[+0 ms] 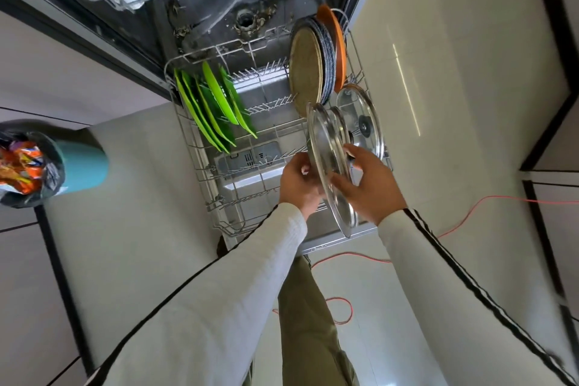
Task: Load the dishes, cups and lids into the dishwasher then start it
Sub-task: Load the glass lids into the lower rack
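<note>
Pale grey sleeves (219, 307) with black stripes, olive trousers (307, 323)

head view; wide-angle; looks steeply down; dishwasher lower rack (200, 172) close below

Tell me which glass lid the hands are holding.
The large front lid, between left hand and right hand; the rear lid stands untouched in the rack.

Both arms reach forward, sleeved; left grip (297, 185) pinches a lid (326, 147) at its edge; right grip (371, 189) curls round its other side.
</note>
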Available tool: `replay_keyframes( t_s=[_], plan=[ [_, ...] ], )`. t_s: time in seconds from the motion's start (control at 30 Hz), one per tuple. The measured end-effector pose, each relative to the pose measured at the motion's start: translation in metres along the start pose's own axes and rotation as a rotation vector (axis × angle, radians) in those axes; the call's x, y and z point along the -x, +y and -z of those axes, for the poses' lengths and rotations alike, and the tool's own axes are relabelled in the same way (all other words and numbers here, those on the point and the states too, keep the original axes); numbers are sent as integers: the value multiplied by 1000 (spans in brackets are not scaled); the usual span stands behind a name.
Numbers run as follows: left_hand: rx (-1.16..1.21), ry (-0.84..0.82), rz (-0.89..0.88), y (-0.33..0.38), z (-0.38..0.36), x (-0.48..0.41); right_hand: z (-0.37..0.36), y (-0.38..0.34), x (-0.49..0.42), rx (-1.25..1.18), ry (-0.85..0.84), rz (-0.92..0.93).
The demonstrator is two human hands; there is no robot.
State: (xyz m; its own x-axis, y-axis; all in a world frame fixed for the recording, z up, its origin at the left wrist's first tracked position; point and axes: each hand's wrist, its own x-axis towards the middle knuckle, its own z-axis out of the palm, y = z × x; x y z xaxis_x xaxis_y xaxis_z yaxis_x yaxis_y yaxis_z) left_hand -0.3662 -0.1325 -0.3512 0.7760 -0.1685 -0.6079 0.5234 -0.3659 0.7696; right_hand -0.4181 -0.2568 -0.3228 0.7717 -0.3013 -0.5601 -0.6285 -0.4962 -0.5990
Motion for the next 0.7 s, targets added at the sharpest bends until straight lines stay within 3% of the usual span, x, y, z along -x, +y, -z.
replay_keyframes(
  t_s=[0.13,0.3,0.4,0.6,0.7],
  plan=[
    [31,80,108,-18,26,3,-15,-12,-4,299,72,-18],
    [-125,307,127,-50,94,3,-19,-31,-5,340,139,-166],
    [-99,354,161,-71,115,1,-28,-37,1,379,162,-125],
    [-159,340,198,-93,121,8,-44,-45,6,317,252,-67],
    [-27,287,223,-100,118,8,-52,-48,-1,321,264,-108]
  ],
)
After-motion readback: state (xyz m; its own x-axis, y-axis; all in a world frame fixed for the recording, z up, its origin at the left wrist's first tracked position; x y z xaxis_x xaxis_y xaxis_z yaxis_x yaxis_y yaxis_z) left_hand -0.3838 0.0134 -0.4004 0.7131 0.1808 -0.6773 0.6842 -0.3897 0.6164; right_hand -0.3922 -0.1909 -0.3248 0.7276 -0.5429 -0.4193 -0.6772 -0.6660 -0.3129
